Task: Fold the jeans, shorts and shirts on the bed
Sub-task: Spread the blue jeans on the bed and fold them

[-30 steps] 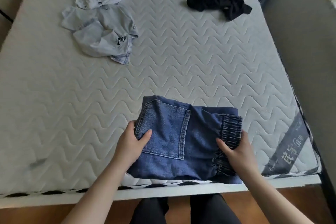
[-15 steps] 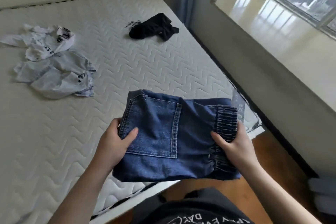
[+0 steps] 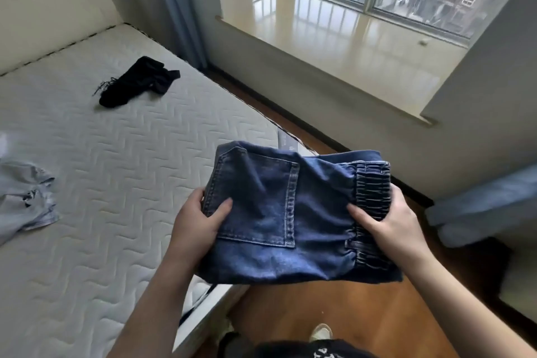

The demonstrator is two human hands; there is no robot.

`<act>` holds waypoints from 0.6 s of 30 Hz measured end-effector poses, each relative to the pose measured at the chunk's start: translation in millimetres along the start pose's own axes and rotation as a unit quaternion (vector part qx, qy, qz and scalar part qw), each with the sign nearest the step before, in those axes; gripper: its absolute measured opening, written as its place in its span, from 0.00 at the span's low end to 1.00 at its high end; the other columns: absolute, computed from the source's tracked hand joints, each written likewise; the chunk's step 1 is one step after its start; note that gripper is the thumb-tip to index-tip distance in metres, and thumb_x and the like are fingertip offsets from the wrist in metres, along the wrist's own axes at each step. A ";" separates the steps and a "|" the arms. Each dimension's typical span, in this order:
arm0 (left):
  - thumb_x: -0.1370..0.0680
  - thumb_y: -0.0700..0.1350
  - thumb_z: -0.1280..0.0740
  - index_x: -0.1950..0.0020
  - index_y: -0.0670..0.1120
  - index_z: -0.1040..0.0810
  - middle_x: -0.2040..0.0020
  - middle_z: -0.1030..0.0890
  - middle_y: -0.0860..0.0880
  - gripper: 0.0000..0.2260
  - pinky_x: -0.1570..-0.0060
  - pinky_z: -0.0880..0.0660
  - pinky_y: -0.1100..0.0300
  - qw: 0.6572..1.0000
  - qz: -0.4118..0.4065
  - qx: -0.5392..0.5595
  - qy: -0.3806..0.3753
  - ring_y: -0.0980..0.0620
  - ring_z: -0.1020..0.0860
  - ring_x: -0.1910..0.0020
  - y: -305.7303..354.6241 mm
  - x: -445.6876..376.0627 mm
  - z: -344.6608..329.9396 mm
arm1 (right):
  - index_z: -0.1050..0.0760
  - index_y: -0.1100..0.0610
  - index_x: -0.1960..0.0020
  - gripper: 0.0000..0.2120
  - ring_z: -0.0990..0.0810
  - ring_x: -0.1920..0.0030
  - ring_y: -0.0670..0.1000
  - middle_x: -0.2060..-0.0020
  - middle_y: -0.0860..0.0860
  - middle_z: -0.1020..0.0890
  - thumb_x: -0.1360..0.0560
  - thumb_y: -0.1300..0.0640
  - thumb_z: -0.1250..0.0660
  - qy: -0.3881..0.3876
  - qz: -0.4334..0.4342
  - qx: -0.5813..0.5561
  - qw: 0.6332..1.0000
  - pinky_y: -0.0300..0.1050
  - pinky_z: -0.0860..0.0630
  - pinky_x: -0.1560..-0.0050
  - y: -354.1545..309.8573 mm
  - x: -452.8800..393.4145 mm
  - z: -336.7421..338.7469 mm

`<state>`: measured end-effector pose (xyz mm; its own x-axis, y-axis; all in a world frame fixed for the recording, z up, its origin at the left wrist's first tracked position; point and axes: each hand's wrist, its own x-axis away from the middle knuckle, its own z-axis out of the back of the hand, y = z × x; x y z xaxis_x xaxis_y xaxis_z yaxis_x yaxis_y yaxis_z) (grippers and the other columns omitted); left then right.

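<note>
A folded pair of dark blue jeans (image 3: 279, 212), back pocket up and elastic waistband to the right, hangs in the air past the bed's corner. My left hand (image 3: 197, 224) grips its left edge with the thumb on top. My right hand (image 3: 389, 227) holds the waistband side, thumb on the denim. A crumpled black garment (image 3: 136, 83) lies far back on the white quilted mattress (image 3: 122, 183). A rumpled light grey shirt (image 3: 23, 197) lies at the left edge of view.
Wooden floor (image 3: 363, 308) lies under the jeans, to the right of the bed. A wide cream window sill (image 3: 348, 49) runs below the window ahead. A blue curtain (image 3: 180, 9) hangs at the bed's far corner. Pale blue bedding (image 3: 482, 206) sits at the right.
Both hands lifted the folded jeans off the mattress and carried them to the right, beyond the bed's corner. My view turned right, toward the window.
</note>
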<state>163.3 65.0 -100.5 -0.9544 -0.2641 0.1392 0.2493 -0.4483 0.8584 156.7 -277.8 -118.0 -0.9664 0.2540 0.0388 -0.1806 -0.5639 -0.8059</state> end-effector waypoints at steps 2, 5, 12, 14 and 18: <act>0.26 0.51 0.27 0.51 0.55 0.24 0.58 0.17 0.55 0.07 0.60 0.26 0.61 1.000 -0.011 -0.002 -0.028 0.59 0.20 0.58 22.1 6.7 -29.6 | 0.34 0.42 0.34 0.36 0.21 0.48 0.44 0.49 0.37 0.22 0.37 0.35 0.25 0.004 -0.012 -0.002 1.000 0.42 0.28 0.47 18.5 -0.9 30.7; 0.25 0.50 0.27 0.48 0.52 0.22 0.56 0.16 0.53 0.09 0.57 0.24 0.55 0.998 -0.015 0.007 -0.065 0.55 0.18 0.56 50.0 11.1 -62.1 | 0.34 0.43 0.33 0.37 0.21 0.46 0.45 0.48 0.38 0.22 0.37 0.35 0.25 0.019 -0.033 -0.006 0.999 0.43 0.27 0.45 34.7 -4.6 66.0; 0.26 0.53 0.27 0.51 0.54 0.23 0.60 0.17 0.56 0.08 0.62 0.26 0.59 0.996 -0.032 -0.029 -0.082 0.61 0.19 0.62 80.7 -17.5 -101.0 | 0.34 0.42 0.34 0.37 0.22 0.49 0.39 0.52 0.31 0.24 0.38 0.32 0.26 0.050 -0.067 -0.041 0.996 0.37 0.30 0.48 60.9 -29.1 83.9; 0.27 0.53 0.26 0.52 0.56 0.23 0.59 0.16 0.58 0.08 0.60 0.25 0.57 0.995 -0.023 -0.025 -0.091 0.62 0.19 0.62 84.2 -34.0 -109.3 | 0.35 0.43 0.33 0.38 0.22 0.48 0.41 0.52 0.32 0.24 0.38 0.34 0.26 0.050 -0.073 -0.042 0.995 0.38 0.29 0.47 64.5 -44.7 80.8; 0.33 0.53 0.24 0.46 0.53 0.21 0.54 0.15 0.52 0.17 0.52 0.21 0.51 0.987 0.007 0.046 -0.156 0.52 0.16 0.55 92.2 -76.1 -130.6 | 0.37 0.40 0.31 0.37 0.23 0.49 0.41 0.50 0.34 0.24 0.35 0.36 0.26 0.067 -0.068 -0.022 0.995 0.37 0.30 0.48 66.7 -83.6 79.8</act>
<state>280.4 -67.8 -96.4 -0.9587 0.0128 0.2841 0.2602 -0.3631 0.8947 210.8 -399.3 -127.8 -0.9000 0.4300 0.0718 -0.2968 -0.4837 -0.8234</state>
